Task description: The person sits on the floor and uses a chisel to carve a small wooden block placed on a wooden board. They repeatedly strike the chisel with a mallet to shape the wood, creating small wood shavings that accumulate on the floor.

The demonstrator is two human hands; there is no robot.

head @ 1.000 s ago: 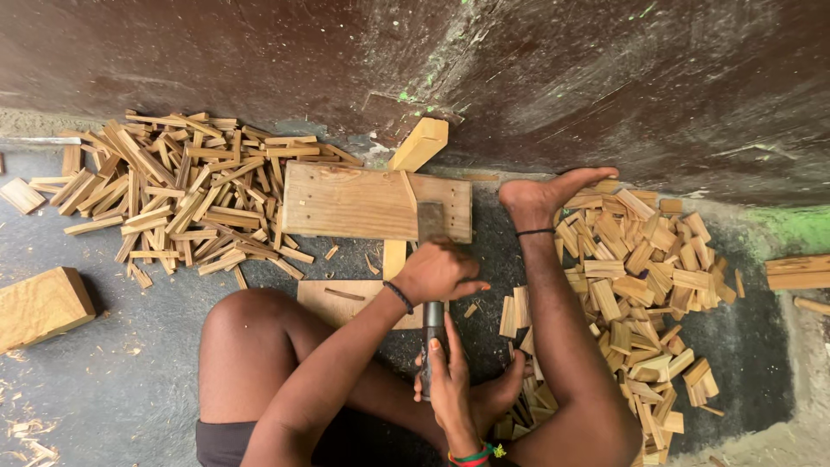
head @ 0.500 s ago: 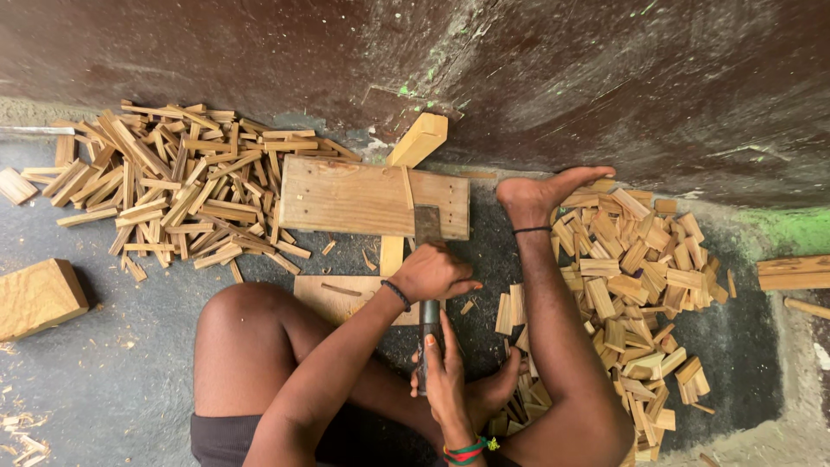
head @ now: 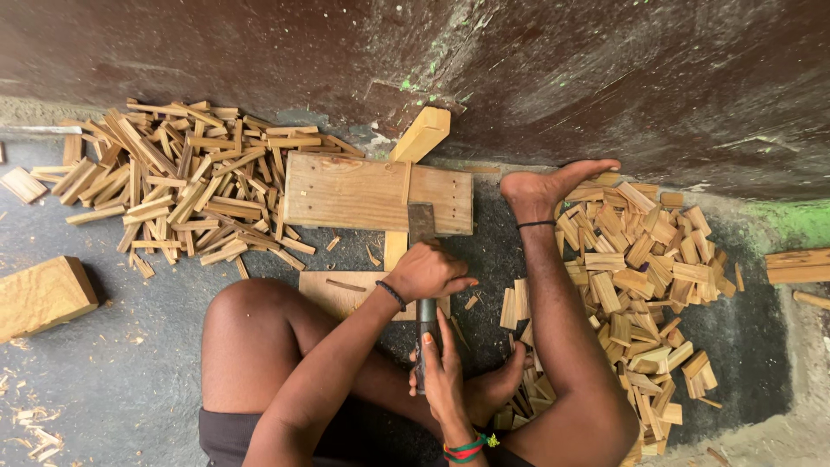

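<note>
Head view: a person sits on the grey concrete floor (head: 112, 380) facing a dark stained wall (head: 259, 60). At centre frame, the left hand (head: 430, 272) is closed, knuckles up, over something small at the near edge of the flat pale wooden board (head: 346, 192); what it pins is hidden under the hand. The right hand (head: 445, 372), lower centre, is wrapped around the dark handle of a broad-bladed metal chopping tool (head: 422, 223), whose blade lies across the board just above the left hand.

Left of the board is a heap of thin split wooden sticks (head: 173, 186); at right frame, a second heap of short wooden offcuts (head: 644, 277) sits beside the outstretched foot (head: 549, 186). A thick pale wooden block (head: 43, 294) lies at the left edge.

To do this step well, I judge the left fingers should stay clear of the blade's line, the piece should stand steady on the board, and the blade should follow the grain.
</note>
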